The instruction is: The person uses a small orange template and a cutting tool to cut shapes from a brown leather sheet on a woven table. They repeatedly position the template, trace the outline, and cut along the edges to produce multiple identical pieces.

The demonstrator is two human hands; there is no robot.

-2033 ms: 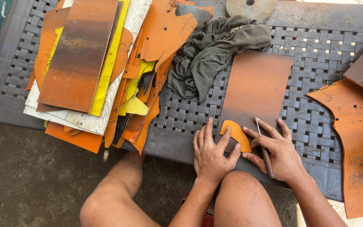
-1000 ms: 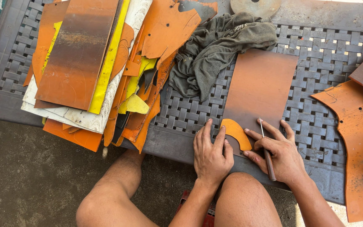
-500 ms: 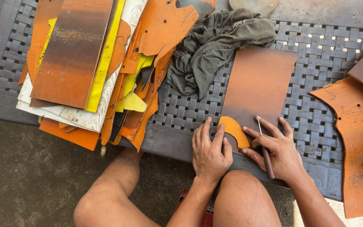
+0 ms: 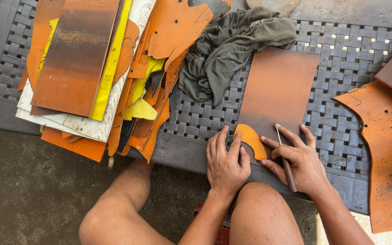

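A brown rectangular sheet [image 4: 277,93] is laid flat on the grey woven desk [image 4: 196,120], and everything else is placed here relative to that sheet. At its lower left corner a small orange curved template [image 4: 252,139] is set on the sheet, its arc rising toward the upper left. The template is pressed down by the left hand [image 4: 225,163], whose fingers are spread flat, fingertips resting on the template's left end and on the desk just beside the sheet's lower edge. To the right of the template, over the sheet's lower edge, the right hand [image 4: 298,161] is seen with its fingers curled around a thin metal scribing tool [image 4: 284,156]; the tool is pinched between thumb and fingers, and its pointed tip is held against the sheet just right of the template. Whether the tip actually touches the template edge cannot be told.

Above and left of the sheet, a crumpled grey-green cloth [image 4: 232,50] is draped so that its edge overlaps the sheet's top left corner. Well to the left of the sheet, a pile of orange, yellow and white offcuts [image 4: 110,77] is stacked on the desk, topped by a long rusty-brown strip [image 4: 75,54]. To the right of the sheet, a large orange irregular sheet [image 4: 384,149] is laid near the desk's edge. Below the sheet, bare knees are seen against the concrete floor [image 4: 37,181].
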